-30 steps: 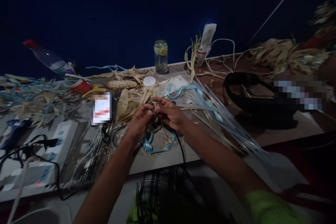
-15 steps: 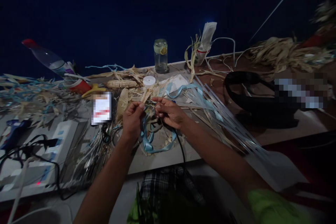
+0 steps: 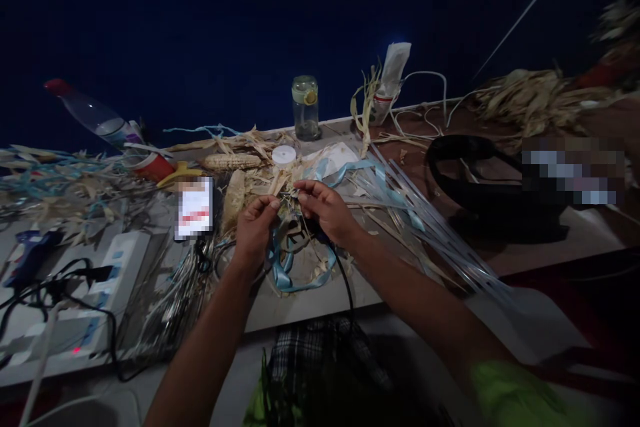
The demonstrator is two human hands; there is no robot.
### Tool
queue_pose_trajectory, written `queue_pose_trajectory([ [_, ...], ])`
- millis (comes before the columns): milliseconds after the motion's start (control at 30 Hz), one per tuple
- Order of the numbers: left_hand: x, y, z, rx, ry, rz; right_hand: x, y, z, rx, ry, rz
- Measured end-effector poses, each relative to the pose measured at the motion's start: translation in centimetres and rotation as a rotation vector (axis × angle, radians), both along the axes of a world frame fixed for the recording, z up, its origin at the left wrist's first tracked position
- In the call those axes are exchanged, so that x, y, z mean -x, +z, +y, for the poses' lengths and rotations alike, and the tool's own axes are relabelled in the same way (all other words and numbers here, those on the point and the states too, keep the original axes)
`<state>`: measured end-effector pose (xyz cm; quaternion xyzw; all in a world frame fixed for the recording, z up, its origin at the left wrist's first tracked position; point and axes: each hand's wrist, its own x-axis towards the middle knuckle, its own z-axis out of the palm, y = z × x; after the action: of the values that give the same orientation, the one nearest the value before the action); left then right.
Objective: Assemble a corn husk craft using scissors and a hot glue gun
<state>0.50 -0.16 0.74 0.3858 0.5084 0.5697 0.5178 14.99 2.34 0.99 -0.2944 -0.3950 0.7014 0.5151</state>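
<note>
My left hand (image 3: 256, 227) is closed in a pinch, thumb against forefinger, over the middle of the cluttered table. Just right of it, my right hand (image 3: 327, 213) pinches too, with its fingertips close to the left ones. What they hold is too thin and dim to name. Pale dried corn husk strips (image 3: 280, 180) lie just beyond the fingertips. Below the hands, a loop of shiny light blue ribbon (image 3: 284, 280) rests on the table. A black cable (image 3: 345, 277) runs down from beneath my right hand over the table edge.
Behind lie a corn cob (image 3: 233, 161) and a white spool (image 3: 284, 155); a lidded bottle (image 3: 305, 110) stands farther back. Transparent rods (image 3: 430, 227) slant rightward near a black ring-shaped object (image 3: 470, 193). At left are a phone (image 3: 194, 208), metal wires (image 3: 180, 300) and a power strip (image 3: 113, 287).
My right hand's fingers have drawn in from a more stretched position, and its fingertips have shifted slightly. The left hand stays pinched and has moved a little right.
</note>
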Motion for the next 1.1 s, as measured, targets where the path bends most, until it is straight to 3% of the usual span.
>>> queue_pose_trajectory([
  [300, -0.6, 0.1, -0.28, 0.049, -0.098, -0.067, 0.05, 0.06, -0.16, 0.008, 0.051, -0.1],
  [500, -0.76, 0.18, -0.34, 0.101, -0.152, -0.089, -0.08, -0.04, -0.04, -0.014, -0.005, -0.194],
  [700, -0.26, -0.08, -0.14, 0.148, -0.058, -0.061, -0.68, -0.02, 0.39, -0.035, -0.081, -0.12],
  [833, -0.06, 0.22, -0.03, 0.105, -0.029, -0.086, -0.74, -0.24, 0.45, -0.112, -0.092, -0.252],
  [1100, 0.11, 0.15, -0.03, 0.237, -0.263, -0.259, -0.6, -0.04, 0.24, -0.417, -0.134, -0.405],
])
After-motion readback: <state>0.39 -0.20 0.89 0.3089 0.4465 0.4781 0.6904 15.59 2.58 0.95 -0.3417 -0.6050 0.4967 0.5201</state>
